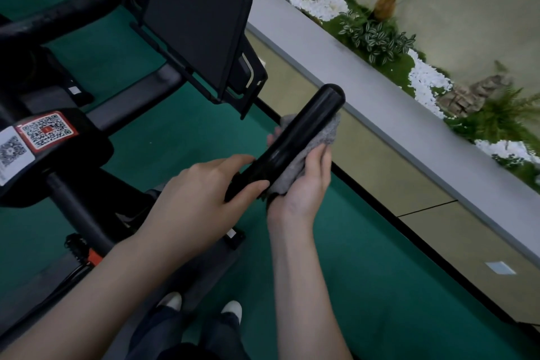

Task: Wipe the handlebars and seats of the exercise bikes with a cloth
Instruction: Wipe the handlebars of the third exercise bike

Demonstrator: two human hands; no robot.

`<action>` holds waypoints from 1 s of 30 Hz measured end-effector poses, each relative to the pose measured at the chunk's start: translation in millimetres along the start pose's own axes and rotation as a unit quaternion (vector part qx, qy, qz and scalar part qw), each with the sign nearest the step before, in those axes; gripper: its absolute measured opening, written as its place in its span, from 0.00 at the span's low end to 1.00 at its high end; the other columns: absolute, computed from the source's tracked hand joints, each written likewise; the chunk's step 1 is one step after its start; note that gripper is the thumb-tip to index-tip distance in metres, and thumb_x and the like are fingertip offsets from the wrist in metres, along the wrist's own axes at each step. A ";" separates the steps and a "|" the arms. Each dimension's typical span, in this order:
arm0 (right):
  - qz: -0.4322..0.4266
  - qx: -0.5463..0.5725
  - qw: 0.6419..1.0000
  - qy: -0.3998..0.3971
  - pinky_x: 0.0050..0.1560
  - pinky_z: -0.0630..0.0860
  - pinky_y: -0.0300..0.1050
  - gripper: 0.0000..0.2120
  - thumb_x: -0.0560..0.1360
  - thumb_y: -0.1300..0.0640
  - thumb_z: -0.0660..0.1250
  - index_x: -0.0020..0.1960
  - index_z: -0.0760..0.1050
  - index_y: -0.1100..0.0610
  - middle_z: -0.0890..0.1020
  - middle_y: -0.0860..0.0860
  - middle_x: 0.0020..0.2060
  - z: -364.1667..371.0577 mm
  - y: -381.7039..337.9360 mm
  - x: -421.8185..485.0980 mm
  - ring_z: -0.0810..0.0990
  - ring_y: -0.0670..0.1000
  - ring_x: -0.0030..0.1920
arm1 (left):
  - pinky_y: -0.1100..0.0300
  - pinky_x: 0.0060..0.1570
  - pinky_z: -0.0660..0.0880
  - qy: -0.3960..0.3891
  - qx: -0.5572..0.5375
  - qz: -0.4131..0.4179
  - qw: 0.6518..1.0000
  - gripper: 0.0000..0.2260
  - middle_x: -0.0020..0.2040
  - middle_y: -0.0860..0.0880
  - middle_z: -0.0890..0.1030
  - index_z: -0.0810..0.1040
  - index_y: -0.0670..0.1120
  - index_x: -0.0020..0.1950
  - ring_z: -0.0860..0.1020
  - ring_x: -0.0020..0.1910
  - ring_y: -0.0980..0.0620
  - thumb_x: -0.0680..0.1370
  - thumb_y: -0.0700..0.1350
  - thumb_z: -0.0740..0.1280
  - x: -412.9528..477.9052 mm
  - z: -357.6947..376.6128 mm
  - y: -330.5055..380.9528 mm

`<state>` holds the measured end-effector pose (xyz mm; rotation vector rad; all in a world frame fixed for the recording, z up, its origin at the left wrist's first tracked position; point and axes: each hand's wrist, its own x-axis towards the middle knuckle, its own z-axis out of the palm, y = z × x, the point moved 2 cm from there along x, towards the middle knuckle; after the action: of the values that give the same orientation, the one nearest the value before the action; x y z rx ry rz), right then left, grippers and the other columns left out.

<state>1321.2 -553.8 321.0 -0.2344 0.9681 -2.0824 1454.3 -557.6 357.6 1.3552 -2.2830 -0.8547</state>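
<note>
Your left hand [204, 193] clasps the lower end of the glossy black cylindrical handlebar grip [304, 131], likely to steady it. Your right hand [304, 184] wraps the fuzzy grey cloth [324, 131] around its underside for wiping.

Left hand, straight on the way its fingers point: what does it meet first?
The left hand grips its first obstacle, the black cylindrical handlebar; next beyond, probably, the grey fleecy cloth held by the right hand.
</note>
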 end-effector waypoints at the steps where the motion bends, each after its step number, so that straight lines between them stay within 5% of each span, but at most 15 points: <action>1: -0.013 0.001 1.000 -0.007 0.49 0.80 0.50 0.17 0.82 0.55 0.57 0.68 0.70 0.60 0.82 0.59 0.51 3.0 -6.7 8.4 0.83 0.55 0.47 | 0.52 0.45 0.78 -0.001 -0.003 0.000 1.000 0.27 0.51 0.55 0.81 0.71 0.57 0.66 0.80 0.48 0.53 0.73 0.68 0.52 0.1 1.3 0.1; 9: -0.098 -0.098 0.990 -0.028 0.46 0.80 0.51 0.14 0.81 0.51 0.57 0.60 0.75 0.56 0.81 0.58 0.49 13.0 -16.0 19.3 0.80 0.58 0.47 | 0.52 0.42 0.77 0.004 -0.018 0.000 1.000 0.24 0.49 0.57 0.81 0.71 0.57 0.65 0.79 0.44 0.55 0.74 0.66 0.54 -0.4 5.2 -1.2; 12: -0.158 -0.165 0.972 -0.047 0.50 0.80 0.59 0.11 0.81 0.53 0.55 0.55 0.76 0.49 0.80 0.57 0.48 19.3 -28.5 28.9 0.80 0.57 0.48 | 0.53 0.42 0.77 0.005 -0.012 0.004 1.000 0.24 0.50 0.57 0.81 0.71 0.57 0.65 0.79 0.44 0.55 0.74 0.66 0.54 -0.6 4.8 -2.2; 14: -0.196 -0.249 0.947 -0.056 0.57 0.77 0.60 0.13 0.81 0.55 0.55 0.60 0.73 0.57 0.79 0.57 0.50 19.7 -39.8 38.7 0.78 0.56 0.51 | 0.53 0.43 0.77 0.004 -0.010 0.007 1.000 0.24 0.50 0.57 0.81 0.71 0.57 0.65 0.79 0.44 0.55 0.74 0.66 0.53 -0.5 4.7 -2.4; 16: -0.216 -0.343 0.910 -0.085 0.59 0.75 0.52 0.18 0.80 0.56 0.55 0.63 0.70 0.66 0.78 0.56 0.53 19.3 -54.4 49.1 0.78 0.52 0.54 | 0.53 0.44 0.78 0.003 -0.011 0.007 1.000 0.23 0.51 0.58 0.80 0.70 0.58 0.65 0.80 0.45 0.55 0.74 0.66 0.53 -0.6 5.0 -3.0; 19: -0.210 -0.476 0.827 -0.213 0.56 0.74 0.43 0.15 0.79 0.57 0.56 0.62 0.73 0.62 0.79 0.49 0.51 25.7 -85.6 65.9 0.78 0.45 0.53 | 0.53 0.45 0.78 0.004 -0.006 0.011 1.000 0.23 0.53 0.58 0.80 0.70 0.58 0.65 0.80 0.47 0.54 0.75 0.66 0.53 -0.2 5.1 -3.2; 24: -0.081 -0.627 0.670 -0.389 0.45 0.69 0.38 0.08 0.80 0.55 0.60 0.49 0.78 0.48 0.80 0.39 0.40 58.5 -123.4 84.0 0.76 0.39 0.42 | 0.52 0.46 0.77 -0.003 0.000 0.008 1.000 0.23 0.52 0.58 0.80 0.69 0.59 0.65 0.80 0.48 0.53 0.76 0.68 0.51 0.1 5.0 -3.3; 30: -0.120 -0.804 0.338 -0.475 0.36 0.70 0.44 0.09 0.79 0.55 0.60 0.50 0.79 0.53 0.81 0.54 0.39 98.9 -126.3 77.9 0.75 0.50 0.36 | 0.53 0.48 0.76 -0.014 -0.012 0.009 1.000 0.25 0.54 0.57 0.80 0.70 0.56 0.66 0.79 0.50 0.53 0.74 0.66 0.53 0.9 4.3 -3.2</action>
<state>1240.6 -618.7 466.3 -2.2883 1.6961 0.0730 1453.5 -558.1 352.3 1.3186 -2.2957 -0.8982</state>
